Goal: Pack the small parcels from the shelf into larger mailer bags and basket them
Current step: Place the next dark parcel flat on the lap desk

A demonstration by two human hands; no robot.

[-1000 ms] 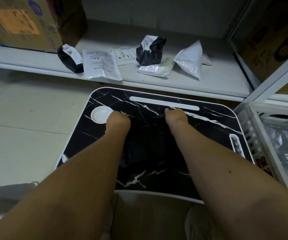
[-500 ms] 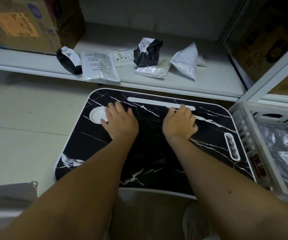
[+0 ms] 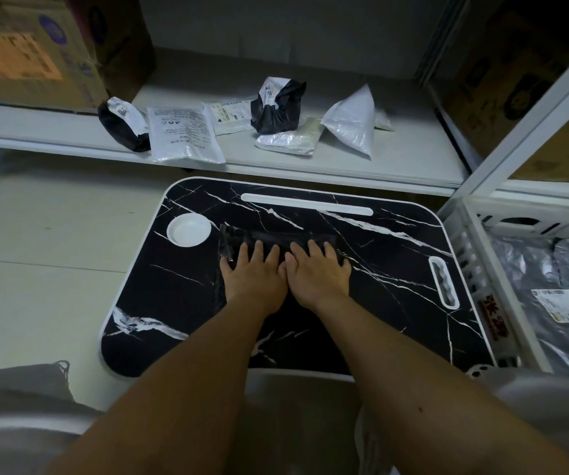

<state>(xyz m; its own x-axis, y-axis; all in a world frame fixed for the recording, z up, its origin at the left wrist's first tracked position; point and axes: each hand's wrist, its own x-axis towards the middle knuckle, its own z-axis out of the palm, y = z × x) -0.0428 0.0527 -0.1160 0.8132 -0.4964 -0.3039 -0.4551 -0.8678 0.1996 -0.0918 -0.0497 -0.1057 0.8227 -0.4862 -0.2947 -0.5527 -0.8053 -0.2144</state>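
2 hands, left (image 3: 255, 274) and right (image 3: 317, 272), side by side, fingers straight, pressing flat on black mailer bag (image 3: 276, 238) atop lap table (image 3: 396, 269).

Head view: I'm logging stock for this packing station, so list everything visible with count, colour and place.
Lap table: 1, black marble pattern, white rim, centre.
Mailer bag: 1, black, flat on the lap table under both hands.
Shelf: 1, white, behind the lap table.
Black parcels: 2, black with white labels, on the shelf.
White parcels: at least 4, white or silvery, on the shelf.
Cardboard box: 1, brown, shelf's left end.
Basket: 1, white, right of the lap table.
Grey mailers: count unclear, grey, inside the basket.
Left hand: 1, flat on the mailer bag.
Right hand: 1, flat on the mailer bag.
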